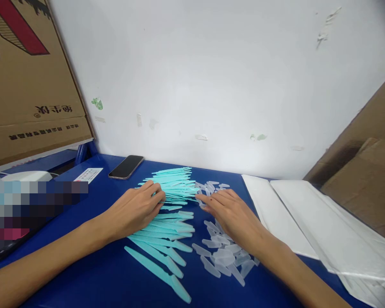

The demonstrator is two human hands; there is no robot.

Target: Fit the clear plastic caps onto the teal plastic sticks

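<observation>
My left hand (141,205) curls over the turquoise razors (157,266), spread in two groups on the blue bench (93,273) — I can't tell how tightly its grip closes, or on what. My right hand (229,211) reaches to the razors' ends above the clear caps (224,256), its thumb hidden — grip opening and hold unclear.

You're seeing long, slim turquoise plastic sticks (162,233) paling to whitish at their tips, and small translucent, frosty-white plastic caps (224,256). The flat-topped table (93,278) is showing you plain deep blue. The big brown cardboard box (25,85) is displaying red shapes with dark outlines, tan-and-dark striping and black characters.
</observation>
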